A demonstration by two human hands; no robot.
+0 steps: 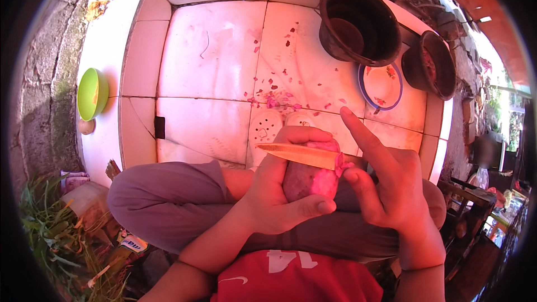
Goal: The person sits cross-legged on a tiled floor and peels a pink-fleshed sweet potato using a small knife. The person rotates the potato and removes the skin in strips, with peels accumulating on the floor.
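My left hand (pixel 277 201) is closed around a reddish-purple tuber (pixel 300 180), whose skin is partly cut away to bright pink flesh. A knife blade (pixel 298 154) lies across the tuber's upper part, pointing left. Its handle end is towards my right hand (pixel 381 176), mostly hidden by the fingers. The index finger of that hand is stretched out, and its thumb is near a pink peeling (pixel 343 164) at the blade's base. Pink and dark peelings (pixel 275 100) lie scattered on the white tiles beyond my light clogs.
Back right are a large black bucket (pixel 356 37), a smaller black bucket (pixel 432 65) with reddish contents, and a blue-rimmed enamel plate (pixel 381 86). A green bowl (pixel 92 94) and a round tuber (pixel 87 126) rest on the left tiled ledge (pixel 107 142). Grass (pixel 50 226) grows lower left.
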